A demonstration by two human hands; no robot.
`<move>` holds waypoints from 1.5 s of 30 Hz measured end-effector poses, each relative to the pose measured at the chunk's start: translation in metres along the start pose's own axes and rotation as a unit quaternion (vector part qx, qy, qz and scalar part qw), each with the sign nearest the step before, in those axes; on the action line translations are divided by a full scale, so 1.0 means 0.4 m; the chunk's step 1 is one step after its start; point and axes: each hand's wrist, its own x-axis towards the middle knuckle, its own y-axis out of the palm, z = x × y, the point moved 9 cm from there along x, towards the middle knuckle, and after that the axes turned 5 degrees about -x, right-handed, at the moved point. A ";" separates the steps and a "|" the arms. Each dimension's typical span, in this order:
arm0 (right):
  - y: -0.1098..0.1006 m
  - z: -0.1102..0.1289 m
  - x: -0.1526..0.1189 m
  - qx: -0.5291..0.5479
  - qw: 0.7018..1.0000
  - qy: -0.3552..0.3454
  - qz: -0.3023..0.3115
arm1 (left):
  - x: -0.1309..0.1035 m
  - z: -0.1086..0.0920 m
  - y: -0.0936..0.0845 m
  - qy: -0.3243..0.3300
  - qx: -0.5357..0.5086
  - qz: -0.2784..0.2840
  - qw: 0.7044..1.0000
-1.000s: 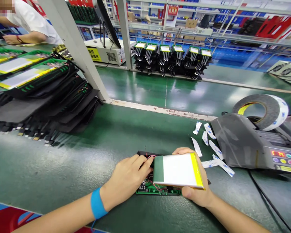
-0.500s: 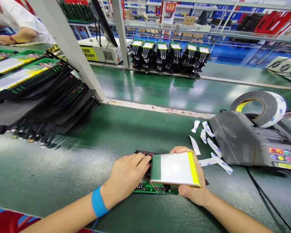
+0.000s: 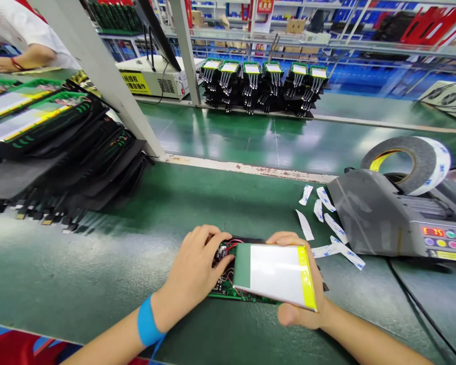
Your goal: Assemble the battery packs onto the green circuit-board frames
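A flat battery pack [image 3: 275, 271], silvery white with a green band on the left and yellow tape on the right, is tilted above a green circuit board [image 3: 222, 291]. My right hand [image 3: 307, 301] grips its right end, thumb on the near edge and fingers behind the far edge. At the pack's left end is my left hand [image 3: 193, 261], thumb and forefinger apart beside thin red and black wires [image 3: 230, 248]. Its other fingers are partly hidden. The pack covers most of the board. A blue wrist strap [image 3: 149, 322] circles my left wrist.
Peeled tape liners [image 3: 336, 228] lie right of the board, near a grey tape dispenser [image 3: 372, 218] carrying a tape roll [image 3: 406, 165]. Stacked black panels [image 3: 79, 162] with cables stand left. More board stacks [image 3: 264, 86] sit behind. A person's arm [image 3: 34, 53] shows upper left.
The battery pack's near right corner has swung toward me and tilted. My left thumb and forefinger have spread apart, baring more of the board and wires.
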 end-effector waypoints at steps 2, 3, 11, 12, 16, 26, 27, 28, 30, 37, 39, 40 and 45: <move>0.000 -0.001 0.000 0.000 1.000 0.004 0.002 | 0.015 0.025 0.015 -0.041 -0.069 0.049 0.996; 0.000 -0.004 -0.001 0.002 1.000 0.010 0.002 | 0.021 0.032 0.024 -0.054 -0.098 0.074 0.991; -0.003 -0.029 -0.011 0.035 0.999 0.039 -0.003 | 0.050 0.035 0.043 -0.024 -0.159 0.140 0.977; -0.003 -0.029 -0.011 0.036 0.998 0.042 -0.005 | 0.049 0.033 0.041 -0.016 -0.152 0.133 0.979; -0.004 -0.027 -0.008 0.034 0.998 0.046 -0.011 | 0.035 0.016 0.024 0.016 -0.089 0.079 0.993; -0.008 -0.048 -0.012 0.051 0.995 0.079 -0.021 | 0.010 -0.023 -0.003 0.105 0.024 -0.028 0.994; -0.008 -0.049 -0.011 0.053 0.995 0.082 -0.021 | 0.010 -0.026 -0.005 0.111 0.027 -0.033 0.993; -0.008 -0.049 -0.010 0.054 0.995 0.083 -0.023 | 0.010 -0.029 -0.007 0.116 0.030 -0.039 0.992; -0.009 -0.049 -0.009 0.056 0.994 0.087 -0.025 | 0.010 -0.034 -0.008 0.125 0.036 -0.047 0.990; -0.007 -0.048 -0.007 0.054 0.995 0.085 -0.024 | 0.012 -0.045 0.001 0.150 0.042 -0.061 0.986; -0.006 -0.050 -0.008 0.059 0.994 0.087 -0.024 | 0.009 -0.048 0.001 0.152 0.046 -0.068 0.985; -0.007 -0.051 -0.008 0.059 0.994 0.089 -0.025 | 0.008 -0.050 0.001 0.152 0.048 -0.071 0.985; -0.011 -0.047 -0.005 0.048 0.995 0.086 -0.027 | 0.007 -0.058 0.013 0.133 0.059 -0.059 0.988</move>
